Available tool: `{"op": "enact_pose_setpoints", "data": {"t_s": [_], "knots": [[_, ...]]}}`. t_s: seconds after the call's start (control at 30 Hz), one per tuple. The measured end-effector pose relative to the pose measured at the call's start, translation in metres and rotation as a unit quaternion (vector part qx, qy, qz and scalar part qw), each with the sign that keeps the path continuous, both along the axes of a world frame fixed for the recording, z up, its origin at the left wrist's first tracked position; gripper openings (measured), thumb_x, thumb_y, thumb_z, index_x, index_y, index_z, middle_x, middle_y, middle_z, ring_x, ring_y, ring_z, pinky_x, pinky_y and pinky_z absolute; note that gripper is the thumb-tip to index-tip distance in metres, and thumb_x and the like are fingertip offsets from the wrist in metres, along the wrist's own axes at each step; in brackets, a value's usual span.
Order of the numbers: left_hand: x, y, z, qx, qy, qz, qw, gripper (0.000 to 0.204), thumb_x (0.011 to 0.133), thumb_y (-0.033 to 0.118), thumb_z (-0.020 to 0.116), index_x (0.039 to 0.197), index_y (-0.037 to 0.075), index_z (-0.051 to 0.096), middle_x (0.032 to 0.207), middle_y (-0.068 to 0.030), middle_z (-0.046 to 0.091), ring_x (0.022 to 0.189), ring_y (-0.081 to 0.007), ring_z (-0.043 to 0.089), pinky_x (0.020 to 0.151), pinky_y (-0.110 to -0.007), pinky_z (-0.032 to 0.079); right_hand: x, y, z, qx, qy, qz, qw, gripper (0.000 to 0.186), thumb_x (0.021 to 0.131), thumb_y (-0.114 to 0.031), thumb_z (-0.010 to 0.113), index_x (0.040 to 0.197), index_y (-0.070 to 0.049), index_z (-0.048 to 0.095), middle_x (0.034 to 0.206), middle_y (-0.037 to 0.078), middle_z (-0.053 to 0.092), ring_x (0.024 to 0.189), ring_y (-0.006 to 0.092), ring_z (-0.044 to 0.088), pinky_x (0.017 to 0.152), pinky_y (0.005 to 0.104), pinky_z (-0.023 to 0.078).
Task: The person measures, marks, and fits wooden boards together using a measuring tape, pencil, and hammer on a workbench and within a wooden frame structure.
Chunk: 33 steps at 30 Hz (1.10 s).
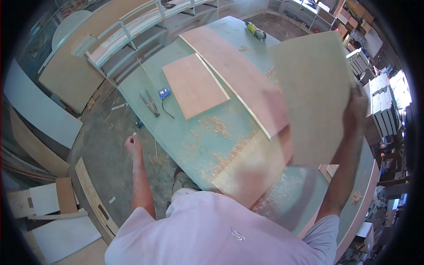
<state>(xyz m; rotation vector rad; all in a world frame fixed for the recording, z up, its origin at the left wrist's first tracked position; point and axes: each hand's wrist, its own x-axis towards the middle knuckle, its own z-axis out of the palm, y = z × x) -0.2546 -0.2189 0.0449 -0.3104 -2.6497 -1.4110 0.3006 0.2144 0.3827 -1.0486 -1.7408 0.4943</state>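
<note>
My right hand [357,106] is raised over the right side of the worktable, shut on the edge of a tan plywood panel [311,101]. The panel stands tilted up, slightly blurred, and hides part of the table behind it. Off the table's left edge, my left hand [133,145] hangs over the floor with its fingers curled; whether anything small is in them cannot be seen. Beneath and beside the raised panel lie a light plywood board [251,170], a long pinkish board [240,81] with a pale edge strip, and a smaller pinkish panel [194,86].
On the green worktable [194,141] are wood shavings [234,152], pincers [149,104], a blue tape measure [164,93] with its tape drawn out, and a green-yellow power tool [256,32]. Sheets [39,106] lean at the left. Stacked white pieces [383,106] stand right.
</note>
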Motion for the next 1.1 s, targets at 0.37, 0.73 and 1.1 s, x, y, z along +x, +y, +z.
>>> {"op": "enact_pose_setpoints", "data": {"t_s": [0.37, 0.73, 1.1], "knots": [[-0.15, 0.221, 0.038, 0.028, 0.002, -0.232, 0.972, 0.027, 0.091, 0.025, 0.064, 0.087, -0.001, 0.068, 0.086, -0.0149, 0.065, 0.076, -0.0253, 0.067, 0.074, -0.039, 0.052, -0.355, 0.096, -0.229, -0.174, -0.099, 0.064, 0.978, 0.025, 0.092, -0.017, 0.06, 0.097, 0.005, 0.07, 0.076, 0.008, 0.064, 0.075, 0.0165, 0.058, 0.069, 0.033, 0.045], [-0.286, 0.253, 0.019, -0.02, -0.071, -0.236, 0.969, 0.027, 0.091, 0.029, 0.065, 0.092, 0.002, 0.069, 0.095, -0.0155, 0.065, 0.08, -0.0283, 0.067, 0.076, -0.039, 0.052, -0.522, 0.163, -0.348, -0.305, -0.104, 0.113, 0.94, 0.029, 0.096, -0.022, 0.061, 0.109, 0.002, 0.07, 0.084, 0.002, 0.068, 0.075, 0.0142, 0.06, 0.069, 0.0304, 0.049], [-0.317, 0.367, -0.023, -0.127, -0.033, -0.446, 0.885, 0.049, 0.081, 0.031, 0.073, 0.119, 0.002, 0.064, 0.116, -0.0172, 0.059, 0.11, -0.0341, 0.059, 0.095, -0.043, 0.048, -0.43, -0.084, -0.369, -0.256, -0.124, -0.322, 0.903, 0.03, 0.089, -0.025, 0.066, 0.1, 0.003, 0.068, 0.092, 0.015, 0.067, 0.086, 0.0266, 0.064, 0.079, 0.0372, 0.05]]}}
